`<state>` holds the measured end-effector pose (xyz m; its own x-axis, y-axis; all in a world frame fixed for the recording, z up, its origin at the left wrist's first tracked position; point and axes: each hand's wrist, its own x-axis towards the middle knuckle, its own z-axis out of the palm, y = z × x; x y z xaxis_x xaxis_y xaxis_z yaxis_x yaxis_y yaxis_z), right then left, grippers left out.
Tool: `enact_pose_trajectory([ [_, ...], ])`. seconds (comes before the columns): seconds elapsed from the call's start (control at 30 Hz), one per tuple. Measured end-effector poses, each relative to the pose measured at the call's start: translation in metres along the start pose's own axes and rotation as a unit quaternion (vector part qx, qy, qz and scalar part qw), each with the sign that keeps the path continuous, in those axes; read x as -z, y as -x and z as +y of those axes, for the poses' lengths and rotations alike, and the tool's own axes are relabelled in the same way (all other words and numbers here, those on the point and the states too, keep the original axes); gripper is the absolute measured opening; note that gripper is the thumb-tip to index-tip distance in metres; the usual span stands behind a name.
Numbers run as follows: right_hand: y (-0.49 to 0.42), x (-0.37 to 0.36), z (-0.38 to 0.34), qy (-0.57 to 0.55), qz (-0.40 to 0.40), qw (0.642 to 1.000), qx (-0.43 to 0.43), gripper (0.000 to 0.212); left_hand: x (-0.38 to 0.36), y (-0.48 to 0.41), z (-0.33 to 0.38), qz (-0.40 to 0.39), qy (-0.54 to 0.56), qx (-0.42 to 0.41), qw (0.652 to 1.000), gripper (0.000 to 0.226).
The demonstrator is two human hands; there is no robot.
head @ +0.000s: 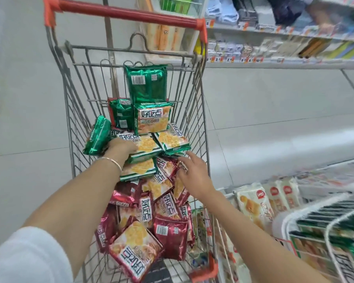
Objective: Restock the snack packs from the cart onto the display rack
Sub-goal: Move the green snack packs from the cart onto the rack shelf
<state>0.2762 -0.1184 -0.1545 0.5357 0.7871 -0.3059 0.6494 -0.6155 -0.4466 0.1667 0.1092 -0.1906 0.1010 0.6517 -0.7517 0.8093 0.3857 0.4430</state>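
1. A shop aisle with a pale tiled floor (pixel 29 119). Stocked shelves (pixel 274 65) run along the right. A wire cart (pixel 78 99) with a red handle stands straight ahead.
2. The snack packs fill the cart in two lots. The green packs (pixel 145 82) are heaped at the far end, and the red packs (pixel 168 233) are piled at the near end.
3. The left hand (pixel 122 146) rests on the left end of a flat green pack (pixel 149 145) in the middle of the heap. A tilted green pack (pixel 96 137) stands just beside it on the left. The fingers are hidden, so I cannot tell whether they grip the pack or only lie on it. A thin bracelet (pixel 112 161) circles the wrist.
4. The right hand (pixel 194 173) is spread and holds nothing. It hovers over the red packs, with its forefinger near the edge of a second flat pack (pixel 172 139). Whether it touches anything is unclear.
5. The flat green pack lies with its long axis across the cart, roughly from one hand towards the other. The left hand is already at one end, and the right hand is just short of the other.
6. The display rack (pixel 335 223) is a white wire frame already holding green packs. It sits low on the right, beside the cart's near corner, on the right arm's side.
7. My reading is that a green pack is about to be lifted. It would then have to swing right and back towards the person to reach the rack.
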Motion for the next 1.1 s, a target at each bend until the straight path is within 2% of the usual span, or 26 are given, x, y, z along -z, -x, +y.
enact_pose_trajectory([
  [0.1,-0.010,-0.003,-0.006,-0.025,0.002,1.000,0.007,0.046,0.000,0.018,0.003,-0.062,0.088,0.032,0.994,0.055],
  [0.2,-0.025,0.010,-0.016,-0.082,0.029,0.996,-0.005,0.044,0.012,0.032,-0.019,-0.126,0.154,0.062,0.978,0.029],
  [0.33,-0.069,0.034,-0.034,-0.077,0.068,0.995,0.006,0.046,0.030,0.058,-0.066,-0.101,0.254,0.031,0.961,0.053],
  [0.4,-0.098,0.041,-0.050,-0.070,0.063,0.996,0.010,0.057,0.038,0.078,-0.086,-0.104,0.321,0.030,0.941,0.047],
  [0.43,-0.112,0.044,-0.059,-0.089,0.054,0.994,-0.013,0.066,0.043,0.087,-0.094,-0.102,0.344,0.030,0.933,0.043],
  [0.5,-0.140,0.042,-0.073,-0.199,0.009,0.975,-0.100,0.084,0.051,0.100,-0.108,-0.105,0.377,0.015,0.920,0.042],
  [0.6,-0.175,0.031,-0.076,-0.356,-0.044,0.913,-0.193,0.102,0.061,0.106,-0.121,-0.104,0.381,0.000,0.919,0.043],
  [0.67,-0.191,0.020,-0.073,-0.450,-0.081,0.861,-0.221,0.089,0.068,0.106,-0.122,-0.106,0.391,-0.009,0.914,0.038],
  [0.7,-0.197,0.013,-0.071,-0.465,-0.081,0.853,-0.222,0.078,0.071,0.105,-0.123,-0.108,0.390,-0.017,0.914,0.035],
  [0.77,-0.201,-0.001,-0.066,-0.400,-0.059,0.889,-0.216,0.069,0.074,0.102,-0.122,-0.103,0.378,-0.034,0.919,0.042],
  [0.83,-0.192,-0.007,-0.059,-0.292,-0.040,0.939,-0.176,0.084,0.074,0.100,-0.123,-0.087,0.371,-0.040,0.924,0.060],
  [0.87,-0.177,-0.002,-0.061,-0.266,-0.034,0.953,-0.141,0.084,0.073,0.101,-0.123,-0.077,0.377,-0.043,0.922,0.063],
  [0.93,-0.149,0.006,-0.055,-0.284,-0.032,0.953,-0.103,0.065,0.070,0.103,-0.122,-0.059,0.390,-0.050,0.917,0.065],
  [0.97,-0.134,0.011,-0.052,-0.325,-0.029,0.940,-0.100,0.058,0.069,0.106,-0.119,-0.047,0.391,-0.051,0.918,0.066],
  [1.03,-0.113,0.025,-0.042,-0.456,-0.027,0.881,-0.125,0.066,0.068,0.113,-0.114,-0.022,0.379,-0.070,0.923,0.059],
  [1.1,-0.086,0.040,-0.043,-0.537,-0.090,0.828,-0.130,0.040,0.066,0.121,-0.108,-0.008,0.360,-0.083,0.929,0.062],
])
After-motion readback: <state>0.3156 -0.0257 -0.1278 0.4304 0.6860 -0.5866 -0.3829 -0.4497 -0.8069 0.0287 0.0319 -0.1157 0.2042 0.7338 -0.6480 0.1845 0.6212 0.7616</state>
